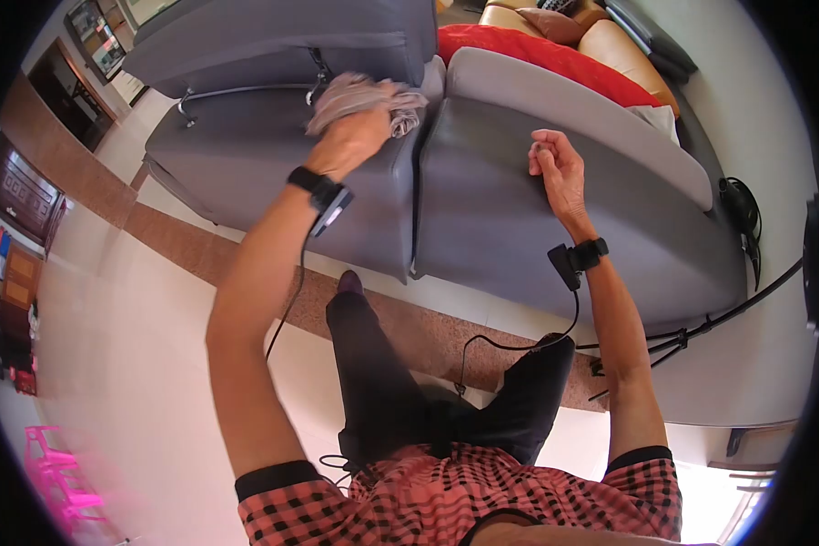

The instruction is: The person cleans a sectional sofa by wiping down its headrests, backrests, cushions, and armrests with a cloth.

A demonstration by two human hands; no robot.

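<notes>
My left hand (353,141) is closed on a crumpled grey-brown cloth (359,102), somewhat blurred. It holds the cloth against the top of the left grey sofa section (273,155), just below a raised headrest (291,45) on metal brackets. Over the right grey sofa section (500,200) is my right hand (560,173), its fingers curled in loosely and nothing visible in them. Whether this hand touches the sofa I cannot tell. Each wrist wears a black strap with a small device and a cable.
A narrow gap (417,191) parts the two sofa sections. Red fabric (546,59) and tan seats (619,55) lie beyond. A black fan-like object (742,214) and dark cables (755,298) are at the right. Pink stools (59,478) stand far left.
</notes>
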